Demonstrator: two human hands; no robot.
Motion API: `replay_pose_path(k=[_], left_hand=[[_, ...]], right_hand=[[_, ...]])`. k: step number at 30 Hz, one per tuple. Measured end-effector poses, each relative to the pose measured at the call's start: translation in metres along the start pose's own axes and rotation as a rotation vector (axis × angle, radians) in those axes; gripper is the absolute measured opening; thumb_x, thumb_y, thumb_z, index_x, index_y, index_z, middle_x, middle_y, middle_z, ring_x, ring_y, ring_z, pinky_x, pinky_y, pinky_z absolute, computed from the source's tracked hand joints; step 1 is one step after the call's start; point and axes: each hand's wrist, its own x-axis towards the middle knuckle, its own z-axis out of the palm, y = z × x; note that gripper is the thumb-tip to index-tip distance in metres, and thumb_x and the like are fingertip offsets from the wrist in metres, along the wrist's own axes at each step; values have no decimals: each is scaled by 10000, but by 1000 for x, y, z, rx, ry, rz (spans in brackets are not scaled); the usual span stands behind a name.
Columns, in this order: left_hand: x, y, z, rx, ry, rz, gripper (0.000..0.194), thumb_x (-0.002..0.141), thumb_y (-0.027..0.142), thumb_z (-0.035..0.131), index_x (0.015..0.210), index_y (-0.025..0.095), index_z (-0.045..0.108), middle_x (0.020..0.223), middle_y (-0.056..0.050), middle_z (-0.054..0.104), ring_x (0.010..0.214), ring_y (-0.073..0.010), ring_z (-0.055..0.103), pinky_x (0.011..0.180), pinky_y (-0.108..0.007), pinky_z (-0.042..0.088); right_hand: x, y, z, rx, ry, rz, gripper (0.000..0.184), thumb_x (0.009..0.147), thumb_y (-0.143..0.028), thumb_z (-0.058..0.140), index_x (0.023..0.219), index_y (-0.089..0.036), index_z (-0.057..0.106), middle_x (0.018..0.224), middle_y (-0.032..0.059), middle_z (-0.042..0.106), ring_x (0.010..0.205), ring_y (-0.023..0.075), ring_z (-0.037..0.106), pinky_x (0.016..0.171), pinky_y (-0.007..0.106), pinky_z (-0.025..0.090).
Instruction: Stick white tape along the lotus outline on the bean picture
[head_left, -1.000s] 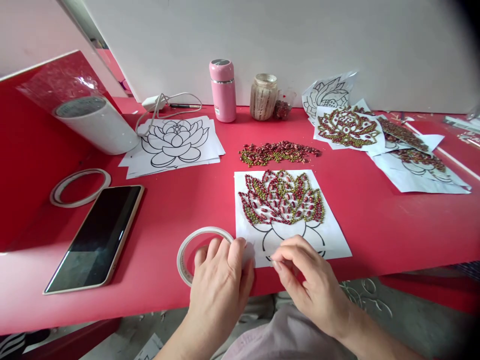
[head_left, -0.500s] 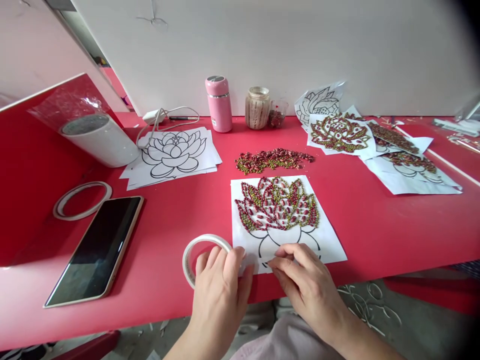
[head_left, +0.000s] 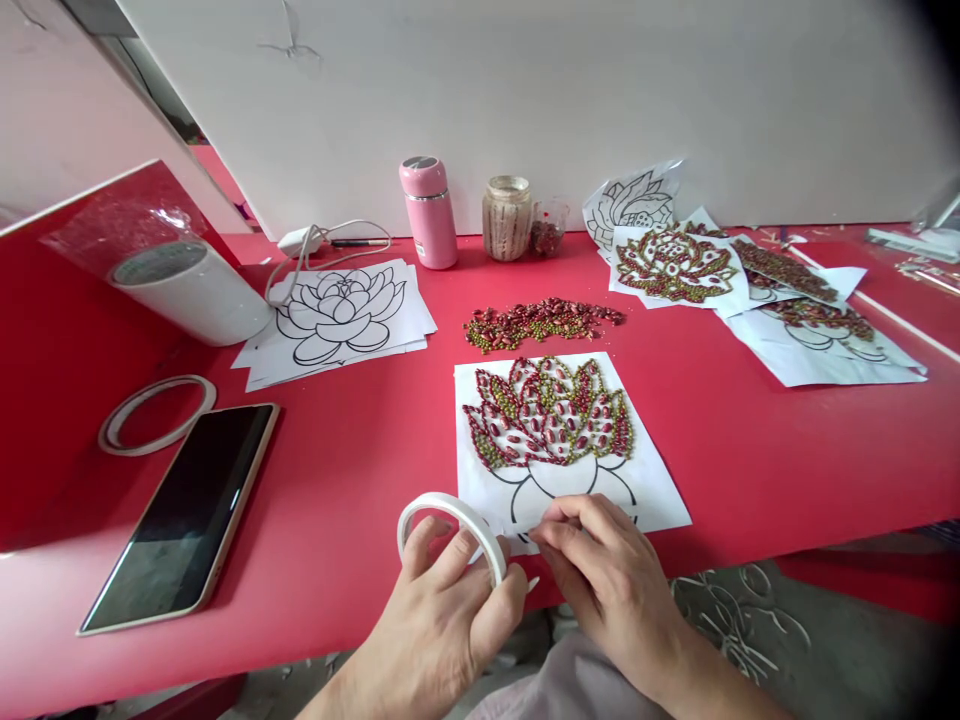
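Observation:
My left hand is closed on a roll of white tape, which stands tilted up with fingers through its ring. A small pale end pokes out beside the left thumb. At the lower edge of the lotus drawing, my right hand pinches thumb and fingers together; what is between the tips is too small to make out. Red and green beans cover the upper petals of that drawing, while its lower petals show bare black outlines, partly hidden behind the right hand.
Loose beans lie in a heap behind the drawing. Farther back stand a pink flask, a jar and a small cup. A phone, another tape roll and printed sheets lie left; bean-covered pictures lie right.
My left hand has taken hold of the tape roll and raised it off the table, tilting it and shifting it right. My right hand stays pinched at the drawing's lower edge.

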Motion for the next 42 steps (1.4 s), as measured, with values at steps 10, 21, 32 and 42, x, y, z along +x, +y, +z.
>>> replay_pose_path(k=[10, 21, 32, 42], left_hand=[[3, -4, -3, -61, 43, -88, 242, 800, 28, 386, 961, 194, 458, 964, -41, 609, 967, -173, 533, 845, -380, 319], [2, -4, 5, -184, 42, -250, 270, 800, 56, 432, 1032, 177, 366, 938, -59, 539, 858, -155, 515, 716, -283, 429], [-1, -6, 10, -182, 104, -221, 271, 791, 65, 455, 1033, 161, 378, 955, -76, 526, 846, -158, 497, 709, -279, 448], [-3, -10, 13, -126, 156, -184, 290, 782, 48, 488, 1049, 141, 422, 962, -93, 544, 849, -151, 533, 709, -266, 444]], right_hand=[[1, -1, -2, 34, -1, 43, 154, 849, -116, 448, 930, -204, 545, 915, 41, 532, 829, 166, 515, 741, 314, 430], [-7, -16, 0, -5, 8, -25, 298, 819, -99, 471, 1082, -205, 561, 852, 53, 470, 770, 180, 455, 693, 345, 413], [-2, -22, 10, 80, -61, -4, 243, 827, -138, 477, 1051, -167, 565, 838, 54, 473, 779, 185, 434, 698, 353, 394], [-13, -5, -26, 138, 107, 32, 182, 826, -131, 468, 990, -186, 523, 864, 37, 524, 802, 150, 507, 714, 278, 430]])
